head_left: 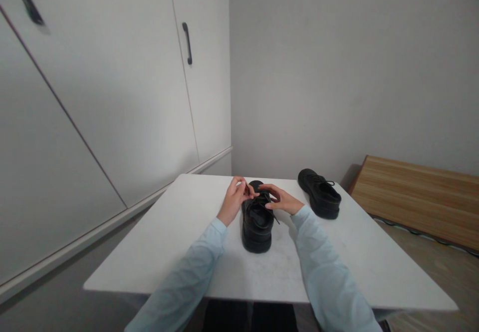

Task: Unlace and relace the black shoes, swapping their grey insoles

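Note:
A black lace-up shoe (257,234) stands on the white table with its heel toward me and its toe toward the wall. My left hand (236,198) is at the shoe's left side, thumb and fingers pinched on the black shoelace over the lacing; the pinched bit is mostly hidden. Over the right side of the lacing is my right hand (281,199), its thumb and curved fingers apart. A loose lace end (276,217) hangs beside the shoe opening, just below the right thumb. The matching black shoe (322,194), its lace tied in a bow, stands at the back right.
The white table (168,262) reaches back near a grey wall (337,72). White cabinet doors (112,97) with dark handles rise on the left. To the right of the table is a low wood-grain piece (419,197), with a cable along its lower edge.

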Tool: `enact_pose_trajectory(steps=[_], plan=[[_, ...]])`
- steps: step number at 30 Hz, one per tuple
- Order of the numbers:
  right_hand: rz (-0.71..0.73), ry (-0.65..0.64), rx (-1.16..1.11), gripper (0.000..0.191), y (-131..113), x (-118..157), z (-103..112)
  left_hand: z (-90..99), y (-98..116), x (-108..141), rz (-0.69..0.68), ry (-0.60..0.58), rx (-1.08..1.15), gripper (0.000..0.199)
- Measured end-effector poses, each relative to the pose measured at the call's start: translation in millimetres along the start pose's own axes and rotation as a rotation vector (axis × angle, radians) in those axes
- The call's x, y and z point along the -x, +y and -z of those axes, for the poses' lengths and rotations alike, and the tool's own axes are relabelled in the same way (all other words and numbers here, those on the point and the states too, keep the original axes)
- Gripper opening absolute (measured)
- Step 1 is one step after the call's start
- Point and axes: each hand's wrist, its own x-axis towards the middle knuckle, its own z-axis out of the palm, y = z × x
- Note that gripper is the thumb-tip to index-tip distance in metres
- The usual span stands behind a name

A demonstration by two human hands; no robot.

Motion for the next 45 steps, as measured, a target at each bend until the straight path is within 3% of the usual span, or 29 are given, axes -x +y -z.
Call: enact_pose_trajectory(steps=[10, 20, 30, 34, 40, 45], plan=[[0.01, -0.001, -0.015, 0.067, 1.7, 0.0, 0.8, 8.2, 7.3, -3.3, 0.0, -0.063, -0.021, 0.03], [0.009, 0.002, -0.014, 0.066, 0.5, 0.0, -0.3, 16.0, 19.9, -3.7, -0.019, -0.039, 0.012, 0.028], [0.066, 0.025, -0.015, 0.062, 1.4, -1.9, -0.5, 20.5, 0.7, -7.4, 0.143, -0.156, -0.369, 0.032], [0.122, 0.121, -0.047, 0.044, 1.9, -5.1, 0.2, 21.8, -2.4, -7.6, 0.168, -0.069, -0.443, 0.033], [0.067, 0.474, 0.145, 0.033, 8.8, -10.8, 5.8, 29.6, -4.0, -12.6, 0.053, 0.186, -0.774, 0.022], [0.096, 0.509, 0.209, 0.025, 12.2, -14.2, 4.1, 29.2, -12.3, -16.3, -0.015, 0.128, -0.88, 0.018]])
